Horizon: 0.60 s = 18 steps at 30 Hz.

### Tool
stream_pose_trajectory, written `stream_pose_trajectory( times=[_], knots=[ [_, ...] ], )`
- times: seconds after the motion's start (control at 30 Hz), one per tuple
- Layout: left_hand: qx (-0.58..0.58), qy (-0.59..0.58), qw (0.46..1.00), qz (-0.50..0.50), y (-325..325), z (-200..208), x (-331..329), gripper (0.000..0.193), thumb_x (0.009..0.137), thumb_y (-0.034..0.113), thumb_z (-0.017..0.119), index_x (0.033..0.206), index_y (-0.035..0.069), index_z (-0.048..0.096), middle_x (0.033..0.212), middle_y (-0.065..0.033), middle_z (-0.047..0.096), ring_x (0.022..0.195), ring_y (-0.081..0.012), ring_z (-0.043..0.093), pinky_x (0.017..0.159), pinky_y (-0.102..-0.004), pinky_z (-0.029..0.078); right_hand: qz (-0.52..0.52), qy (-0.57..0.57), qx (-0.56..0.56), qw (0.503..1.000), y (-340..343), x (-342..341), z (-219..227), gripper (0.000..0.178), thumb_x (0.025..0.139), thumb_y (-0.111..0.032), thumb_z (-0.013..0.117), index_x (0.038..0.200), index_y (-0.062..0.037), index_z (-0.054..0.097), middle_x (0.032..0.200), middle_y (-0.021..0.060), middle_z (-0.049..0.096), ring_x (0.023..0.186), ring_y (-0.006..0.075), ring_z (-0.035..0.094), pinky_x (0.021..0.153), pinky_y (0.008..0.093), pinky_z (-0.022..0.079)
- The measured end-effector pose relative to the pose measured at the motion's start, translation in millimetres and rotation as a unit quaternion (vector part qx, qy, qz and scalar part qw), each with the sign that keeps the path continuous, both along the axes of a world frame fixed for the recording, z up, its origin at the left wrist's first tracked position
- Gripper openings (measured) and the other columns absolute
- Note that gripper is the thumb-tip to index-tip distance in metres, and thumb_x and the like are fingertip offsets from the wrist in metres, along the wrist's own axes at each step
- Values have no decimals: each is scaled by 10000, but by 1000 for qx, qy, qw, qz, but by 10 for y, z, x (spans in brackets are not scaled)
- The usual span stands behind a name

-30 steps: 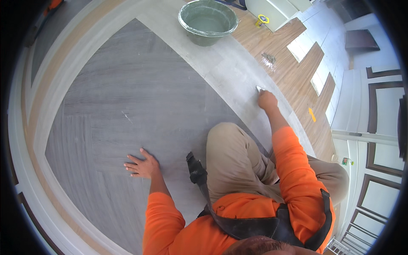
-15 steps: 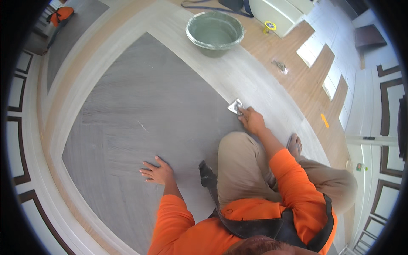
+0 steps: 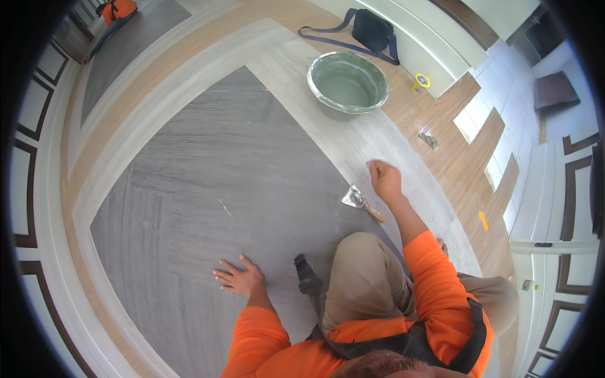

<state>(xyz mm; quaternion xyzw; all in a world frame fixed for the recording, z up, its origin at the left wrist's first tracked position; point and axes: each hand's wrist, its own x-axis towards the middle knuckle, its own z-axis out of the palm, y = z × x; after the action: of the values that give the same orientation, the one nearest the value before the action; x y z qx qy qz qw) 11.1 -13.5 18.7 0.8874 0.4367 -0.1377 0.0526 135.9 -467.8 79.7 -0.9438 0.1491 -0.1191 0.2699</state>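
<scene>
My left hand (image 3: 241,277) lies flat on the dark grey wood-look floor (image 3: 208,189), its fingers spread and nothing held. A putty knife (image 3: 355,198) with a metal blade and a wooden handle rests where the dark grey planks meet the pale grey border (image 3: 290,69). Just beyond its handle, over the pale border, is my right hand (image 3: 386,181). Its fingers are drawn together in a pinch, and whatever may be between them is too small or hidden to tell. A thin pale streak (image 3: 225,208) marks the dark floor ahead of my left hand.
A wide greenish basin (image 3: 348,85) stands on the pale border. Behind it lie a dark bag (image 3: 372,30) with a strap and a yellow roll (image 3: 421,81). Brown planks (image 3: 441,116) end in steps against white tiles. Far left, another person (image 3: 118,9) in orange bends low.
My right hand has let go of the putty knife, which now lies on the floor, and has moved off to its right. My left hand stays flat. The view has shifted.
</scene>
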Motion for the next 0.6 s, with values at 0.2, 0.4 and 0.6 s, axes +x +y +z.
stream_pose_trajectory(
  times=[0.2,0.4,0.6],
  knots=[
    [18,9,1000,2,124,-73,-20,868,1069,715,305,1735,172,188,1812,-184,20,1681,-312,-6,1355,-529,9,53,-231,-62,970,-103,1431,679,254,998,-174,695,1229,-112,778,1050,195,720,1027,397,697,897,471,557],
    [37,8,999,-14,75,-175,-3,862,1072,695,350,1735,166,196,1811,-190,45,1681,-325,13,1349,-549,27,147,203,-94,964,-392,2584,515,477,940,-322,724,1381,-140,738,1416,214,686,1328,402,639,1120,489,500],
    [53,14,998,-23,123,-254,-49,856,1078,703,317,1735,168,196,1809,-194,53,1678,-345,25,1344,-563,36,151,410,-65,897,-102,2852,577,476,972,-397,674,1364,-139,754,1460,200,667,1392,391,598,1177,491,441]
  ],
)
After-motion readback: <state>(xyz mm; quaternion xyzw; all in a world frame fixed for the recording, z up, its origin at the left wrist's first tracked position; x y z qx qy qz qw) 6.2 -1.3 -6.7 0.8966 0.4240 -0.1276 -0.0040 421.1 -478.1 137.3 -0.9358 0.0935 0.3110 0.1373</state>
